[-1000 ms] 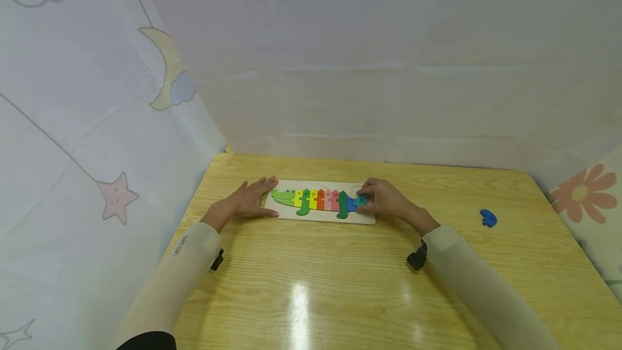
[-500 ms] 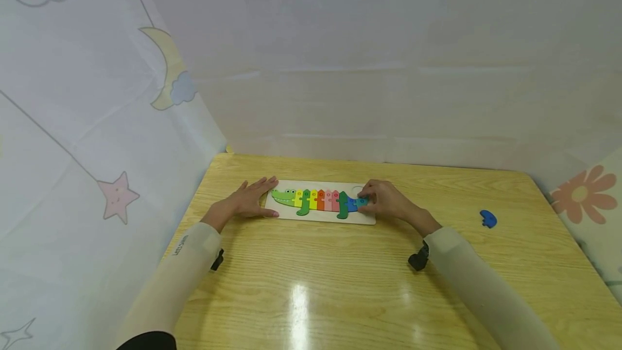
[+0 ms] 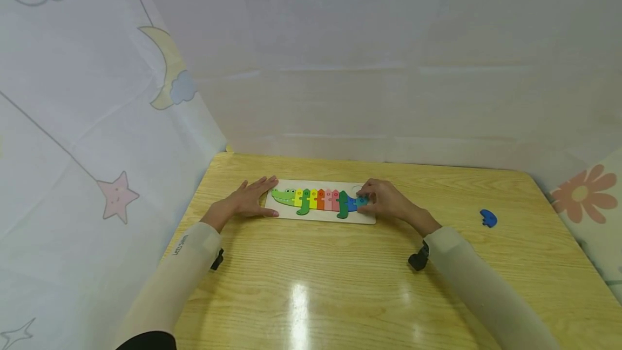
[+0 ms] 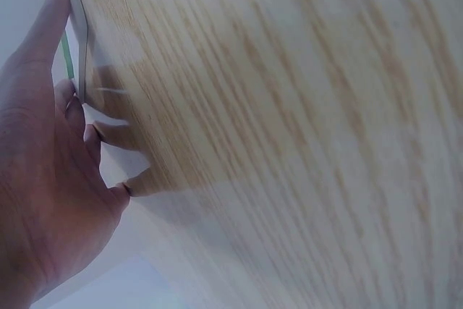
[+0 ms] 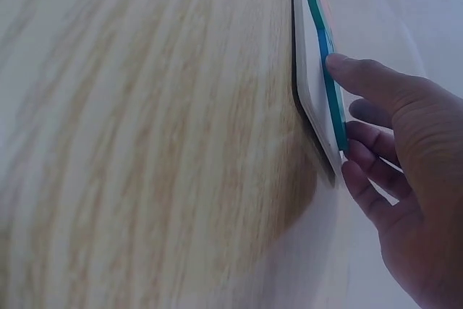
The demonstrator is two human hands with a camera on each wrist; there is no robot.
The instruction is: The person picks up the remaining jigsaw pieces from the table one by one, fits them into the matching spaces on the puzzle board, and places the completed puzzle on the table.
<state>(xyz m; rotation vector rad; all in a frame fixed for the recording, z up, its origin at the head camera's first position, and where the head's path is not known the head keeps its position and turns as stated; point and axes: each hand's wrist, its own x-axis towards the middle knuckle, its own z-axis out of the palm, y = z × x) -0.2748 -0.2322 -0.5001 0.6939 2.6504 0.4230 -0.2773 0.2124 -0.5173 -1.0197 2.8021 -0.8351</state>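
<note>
A pale wooden puzzle board (image 3: 318, 216) lies on the table, bearing a crocodile made of colourful interlocking pieces. Its light green head (image 3: 284, 197) is at the left and the teal piece (image 3: 362, 201) at the right end. My left hand (image 3: 247, 200) rests with spread fingers on the board's left end, thumb at the lower corner. At the other end, my right hand (image 3: 387, 200) pinches the teal piece between thumb and fingers, partly hiding it. From the right wrist view, the thumb (image 5: 354, 70) is against the teal piece's near edge, and that piece lies low on the board.
A loose blue puzzle piece (image 3: 488, 219) with a rounded outline lies on the wooden table (image 3: 359, 280), right of the right hand. White printed cloth (image 3: 340, 96) stands along the back and sides of the table.
Both hands and the board stay in nearly the same place. The right fingers shift only very slightly at the teal piece.
</note>
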